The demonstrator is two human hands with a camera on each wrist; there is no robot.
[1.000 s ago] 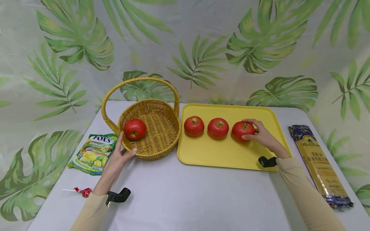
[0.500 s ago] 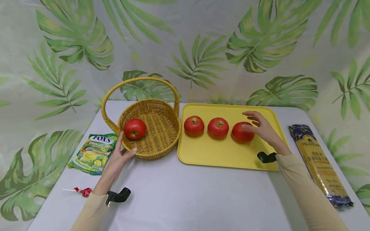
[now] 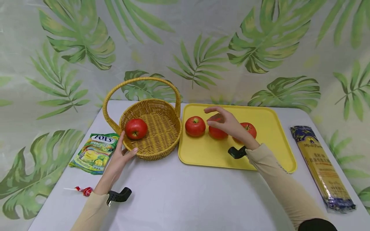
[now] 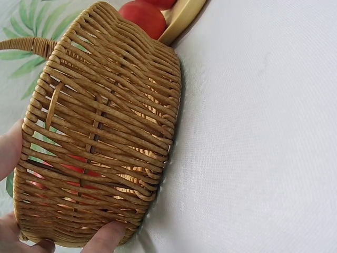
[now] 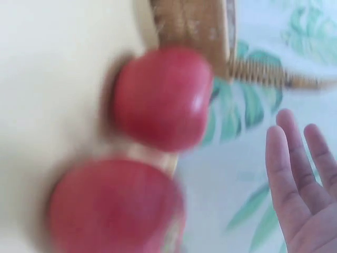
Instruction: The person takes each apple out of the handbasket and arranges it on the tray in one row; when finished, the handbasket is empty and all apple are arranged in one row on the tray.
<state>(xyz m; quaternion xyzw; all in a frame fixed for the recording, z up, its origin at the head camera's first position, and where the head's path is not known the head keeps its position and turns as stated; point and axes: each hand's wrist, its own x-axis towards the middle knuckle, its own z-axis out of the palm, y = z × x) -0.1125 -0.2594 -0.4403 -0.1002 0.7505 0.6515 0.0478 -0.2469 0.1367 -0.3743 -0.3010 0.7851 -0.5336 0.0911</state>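
Basket is standing on the table, its handle rising in an arch, and one apple is lying inside, against the left part of the wall. The left hand is resting on the basket's near left side, thumb and fingers spread apart, fingertips touching the rim and outer weave.

The right hand is hovering over the tray, thumb and fingers well apart, holding nothing. Three more apples are lying on the tray in a row: the left apple is showing whole, the middle apple is sitting partly hidden beneath the right hand, and the right apple is peeking out from behind the wrist. In the right wrist view, two apples are looking blurred, and the fingers are stretching out beside them without touching.

The sweets bag is lying just left of the basket, the lollipop is lying nearer the person, beside the left sleeve, and the pasta pack is lying slantwise right of the tray.
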